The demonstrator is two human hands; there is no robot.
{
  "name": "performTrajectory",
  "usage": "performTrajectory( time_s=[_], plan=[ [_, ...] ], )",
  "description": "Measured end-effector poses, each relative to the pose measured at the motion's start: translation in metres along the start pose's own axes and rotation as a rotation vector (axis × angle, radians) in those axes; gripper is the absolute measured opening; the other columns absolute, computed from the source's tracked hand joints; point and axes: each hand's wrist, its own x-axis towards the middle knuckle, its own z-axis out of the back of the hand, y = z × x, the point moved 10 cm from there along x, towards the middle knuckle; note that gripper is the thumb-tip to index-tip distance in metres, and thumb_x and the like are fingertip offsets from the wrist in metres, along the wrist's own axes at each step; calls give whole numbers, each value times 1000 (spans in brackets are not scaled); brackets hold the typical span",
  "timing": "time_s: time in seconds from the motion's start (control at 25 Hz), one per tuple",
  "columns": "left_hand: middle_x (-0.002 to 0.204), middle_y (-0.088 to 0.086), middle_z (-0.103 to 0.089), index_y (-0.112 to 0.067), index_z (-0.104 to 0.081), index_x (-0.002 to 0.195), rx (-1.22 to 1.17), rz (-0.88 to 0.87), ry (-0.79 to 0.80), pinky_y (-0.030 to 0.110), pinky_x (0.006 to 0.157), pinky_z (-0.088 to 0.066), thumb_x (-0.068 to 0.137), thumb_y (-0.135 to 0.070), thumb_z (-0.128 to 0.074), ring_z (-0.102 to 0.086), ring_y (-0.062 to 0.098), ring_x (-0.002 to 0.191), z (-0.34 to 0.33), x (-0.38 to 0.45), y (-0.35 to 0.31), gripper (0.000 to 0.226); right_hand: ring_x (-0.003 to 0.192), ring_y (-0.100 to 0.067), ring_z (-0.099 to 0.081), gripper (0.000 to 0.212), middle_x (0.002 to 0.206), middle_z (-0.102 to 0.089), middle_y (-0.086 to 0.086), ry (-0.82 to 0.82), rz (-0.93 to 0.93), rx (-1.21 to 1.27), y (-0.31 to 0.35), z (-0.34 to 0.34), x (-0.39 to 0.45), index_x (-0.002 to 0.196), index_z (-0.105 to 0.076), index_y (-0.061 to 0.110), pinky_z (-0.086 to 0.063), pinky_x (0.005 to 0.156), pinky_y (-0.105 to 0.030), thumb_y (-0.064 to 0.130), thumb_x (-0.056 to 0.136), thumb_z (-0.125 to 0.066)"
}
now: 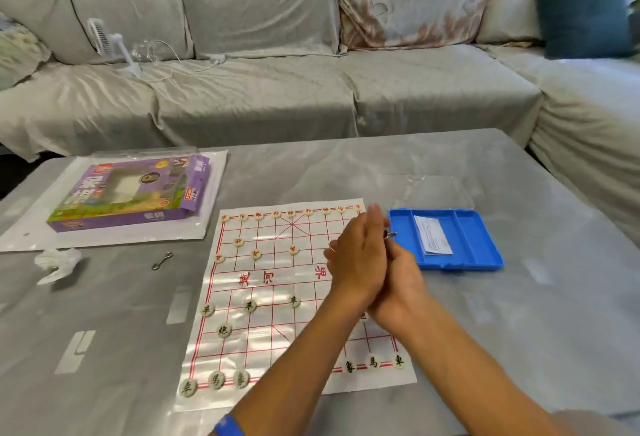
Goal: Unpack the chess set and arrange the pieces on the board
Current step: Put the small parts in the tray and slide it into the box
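The white chess sheet with red lines (266, 342) lies flat on the grey table. Round pale pieces stand on it: red-marked ones (258, 215) along the far rows, black-marked ones (250, 305) along the near rows. My left hand (358, 262) and my right hand (403, 279) are pressed together palm to palm above the board's right side, hiding the pieces under them. A small metal piece (391, 235) pokes out at the right hand's fingertips. The blue piece tray (446, 265) sits just right of the board, holding only a paper slip (433, 235).
The purple chess box (128, 193) rests on a clear plastic sleeve at the far left. A crumpled tissue (57, 262) and a metal hook (162, 260) lie left of the board. A clear lid (429, 191) sits behind the tray. A grey sofa (277, 96) with a small fan (107, 40) is beyond.
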Motion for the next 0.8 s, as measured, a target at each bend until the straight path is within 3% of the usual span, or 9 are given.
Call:
performTrajectory(
  time_s=[0.08,0.16,0.24,0.36,0.44,0.56,0.64,0.72,0.8],
  plan=[
    [97,-7,-66,-27,-64,93,74,-123,40,39,95,-43,96,-56,-24,-59,11,95,-16,-3,-7,49,105,-24,-60,34,99,-68,-11,-32,112,32,20,7,3,105,-63,11,-37,103,-42,33,100,-37],
    [89,-3,-65,-17,-65,91,76,-174,65,33,81,-49,101,-37,-35,-59,9,83,-22,0,-9,37,93,-22,-64,31,90,-68,-11,-100,153,-5,34,20,8,97,-64,10,-49,88,-36,28,99,-40],
    [94,-3,-66,-17,-66,97,80,-176,106,25,79,-51,101,-24,-39,-60,6,85,-29,3,-3,27,96,-27,-67,30,100,-71,-15,-183,149,-37,42,35,10,102,-66,7,-53,78,-37,24,96,-42],
    [110,-7,-65,-21,-63,115,46,-191,178,12,84,-46,100,-13,-41,-58,-1,98,-36,1,-2,28,100,-31,-65,37,107,-69,-19,-249,127,-53,49,44,9,108,-65,5,-53,83,-41,27,99,-37],
    [112,-10,-64,-23,-61,117,-47,-203,137,10,85,-45,101,-14,-40,-57,-1,103,-25,1,-6,28,102,-34,-63,42,116,-65,-22,-257,171,-18,69,47,9,114,-61,1,-52,85,-43,30,101,-34],
    [111,-8,-65,-20,-64,113,-139,-136,-1,22,91,-49,101,-18,-41,-58,5,105,11,12,5,26,110,-33,-58,40,127,-57,-20,-346,325,-2,126,68,8,114,-57,2,-48,91,-42,32,101,-35],
    [110,-6,-65,-20,-64,112,-151,-78,-62,31,95,-51,101,-20,-41,-59,8,106,31,16,19,26,122,-24,-52,44,132,-53,-13,-372,406,15,159,77,8,129,-50,5,-40,102,-34,35,99,-36],
    [110,-6,-65,-21,-65,110,-178,-48,-85,35,97,-50,101,-19,-41,-59,9,106,43,16,27,25,114,-11,-56,48,122,-56,-2,-386,474,44,176,83,7,138,-45,9,-41,93,-23,34,97,-37],
    [110,-7,-65,-24,-65,108,-175,-40,-88,37,97,-50,101,-19,-42,-59,10,107,48,15,31,24,94,-3,-65,30,104,-60,1,-457,553,-85,185,86,3,116,-59,11,-48,76,-15,25,96,-41]
  ],
)
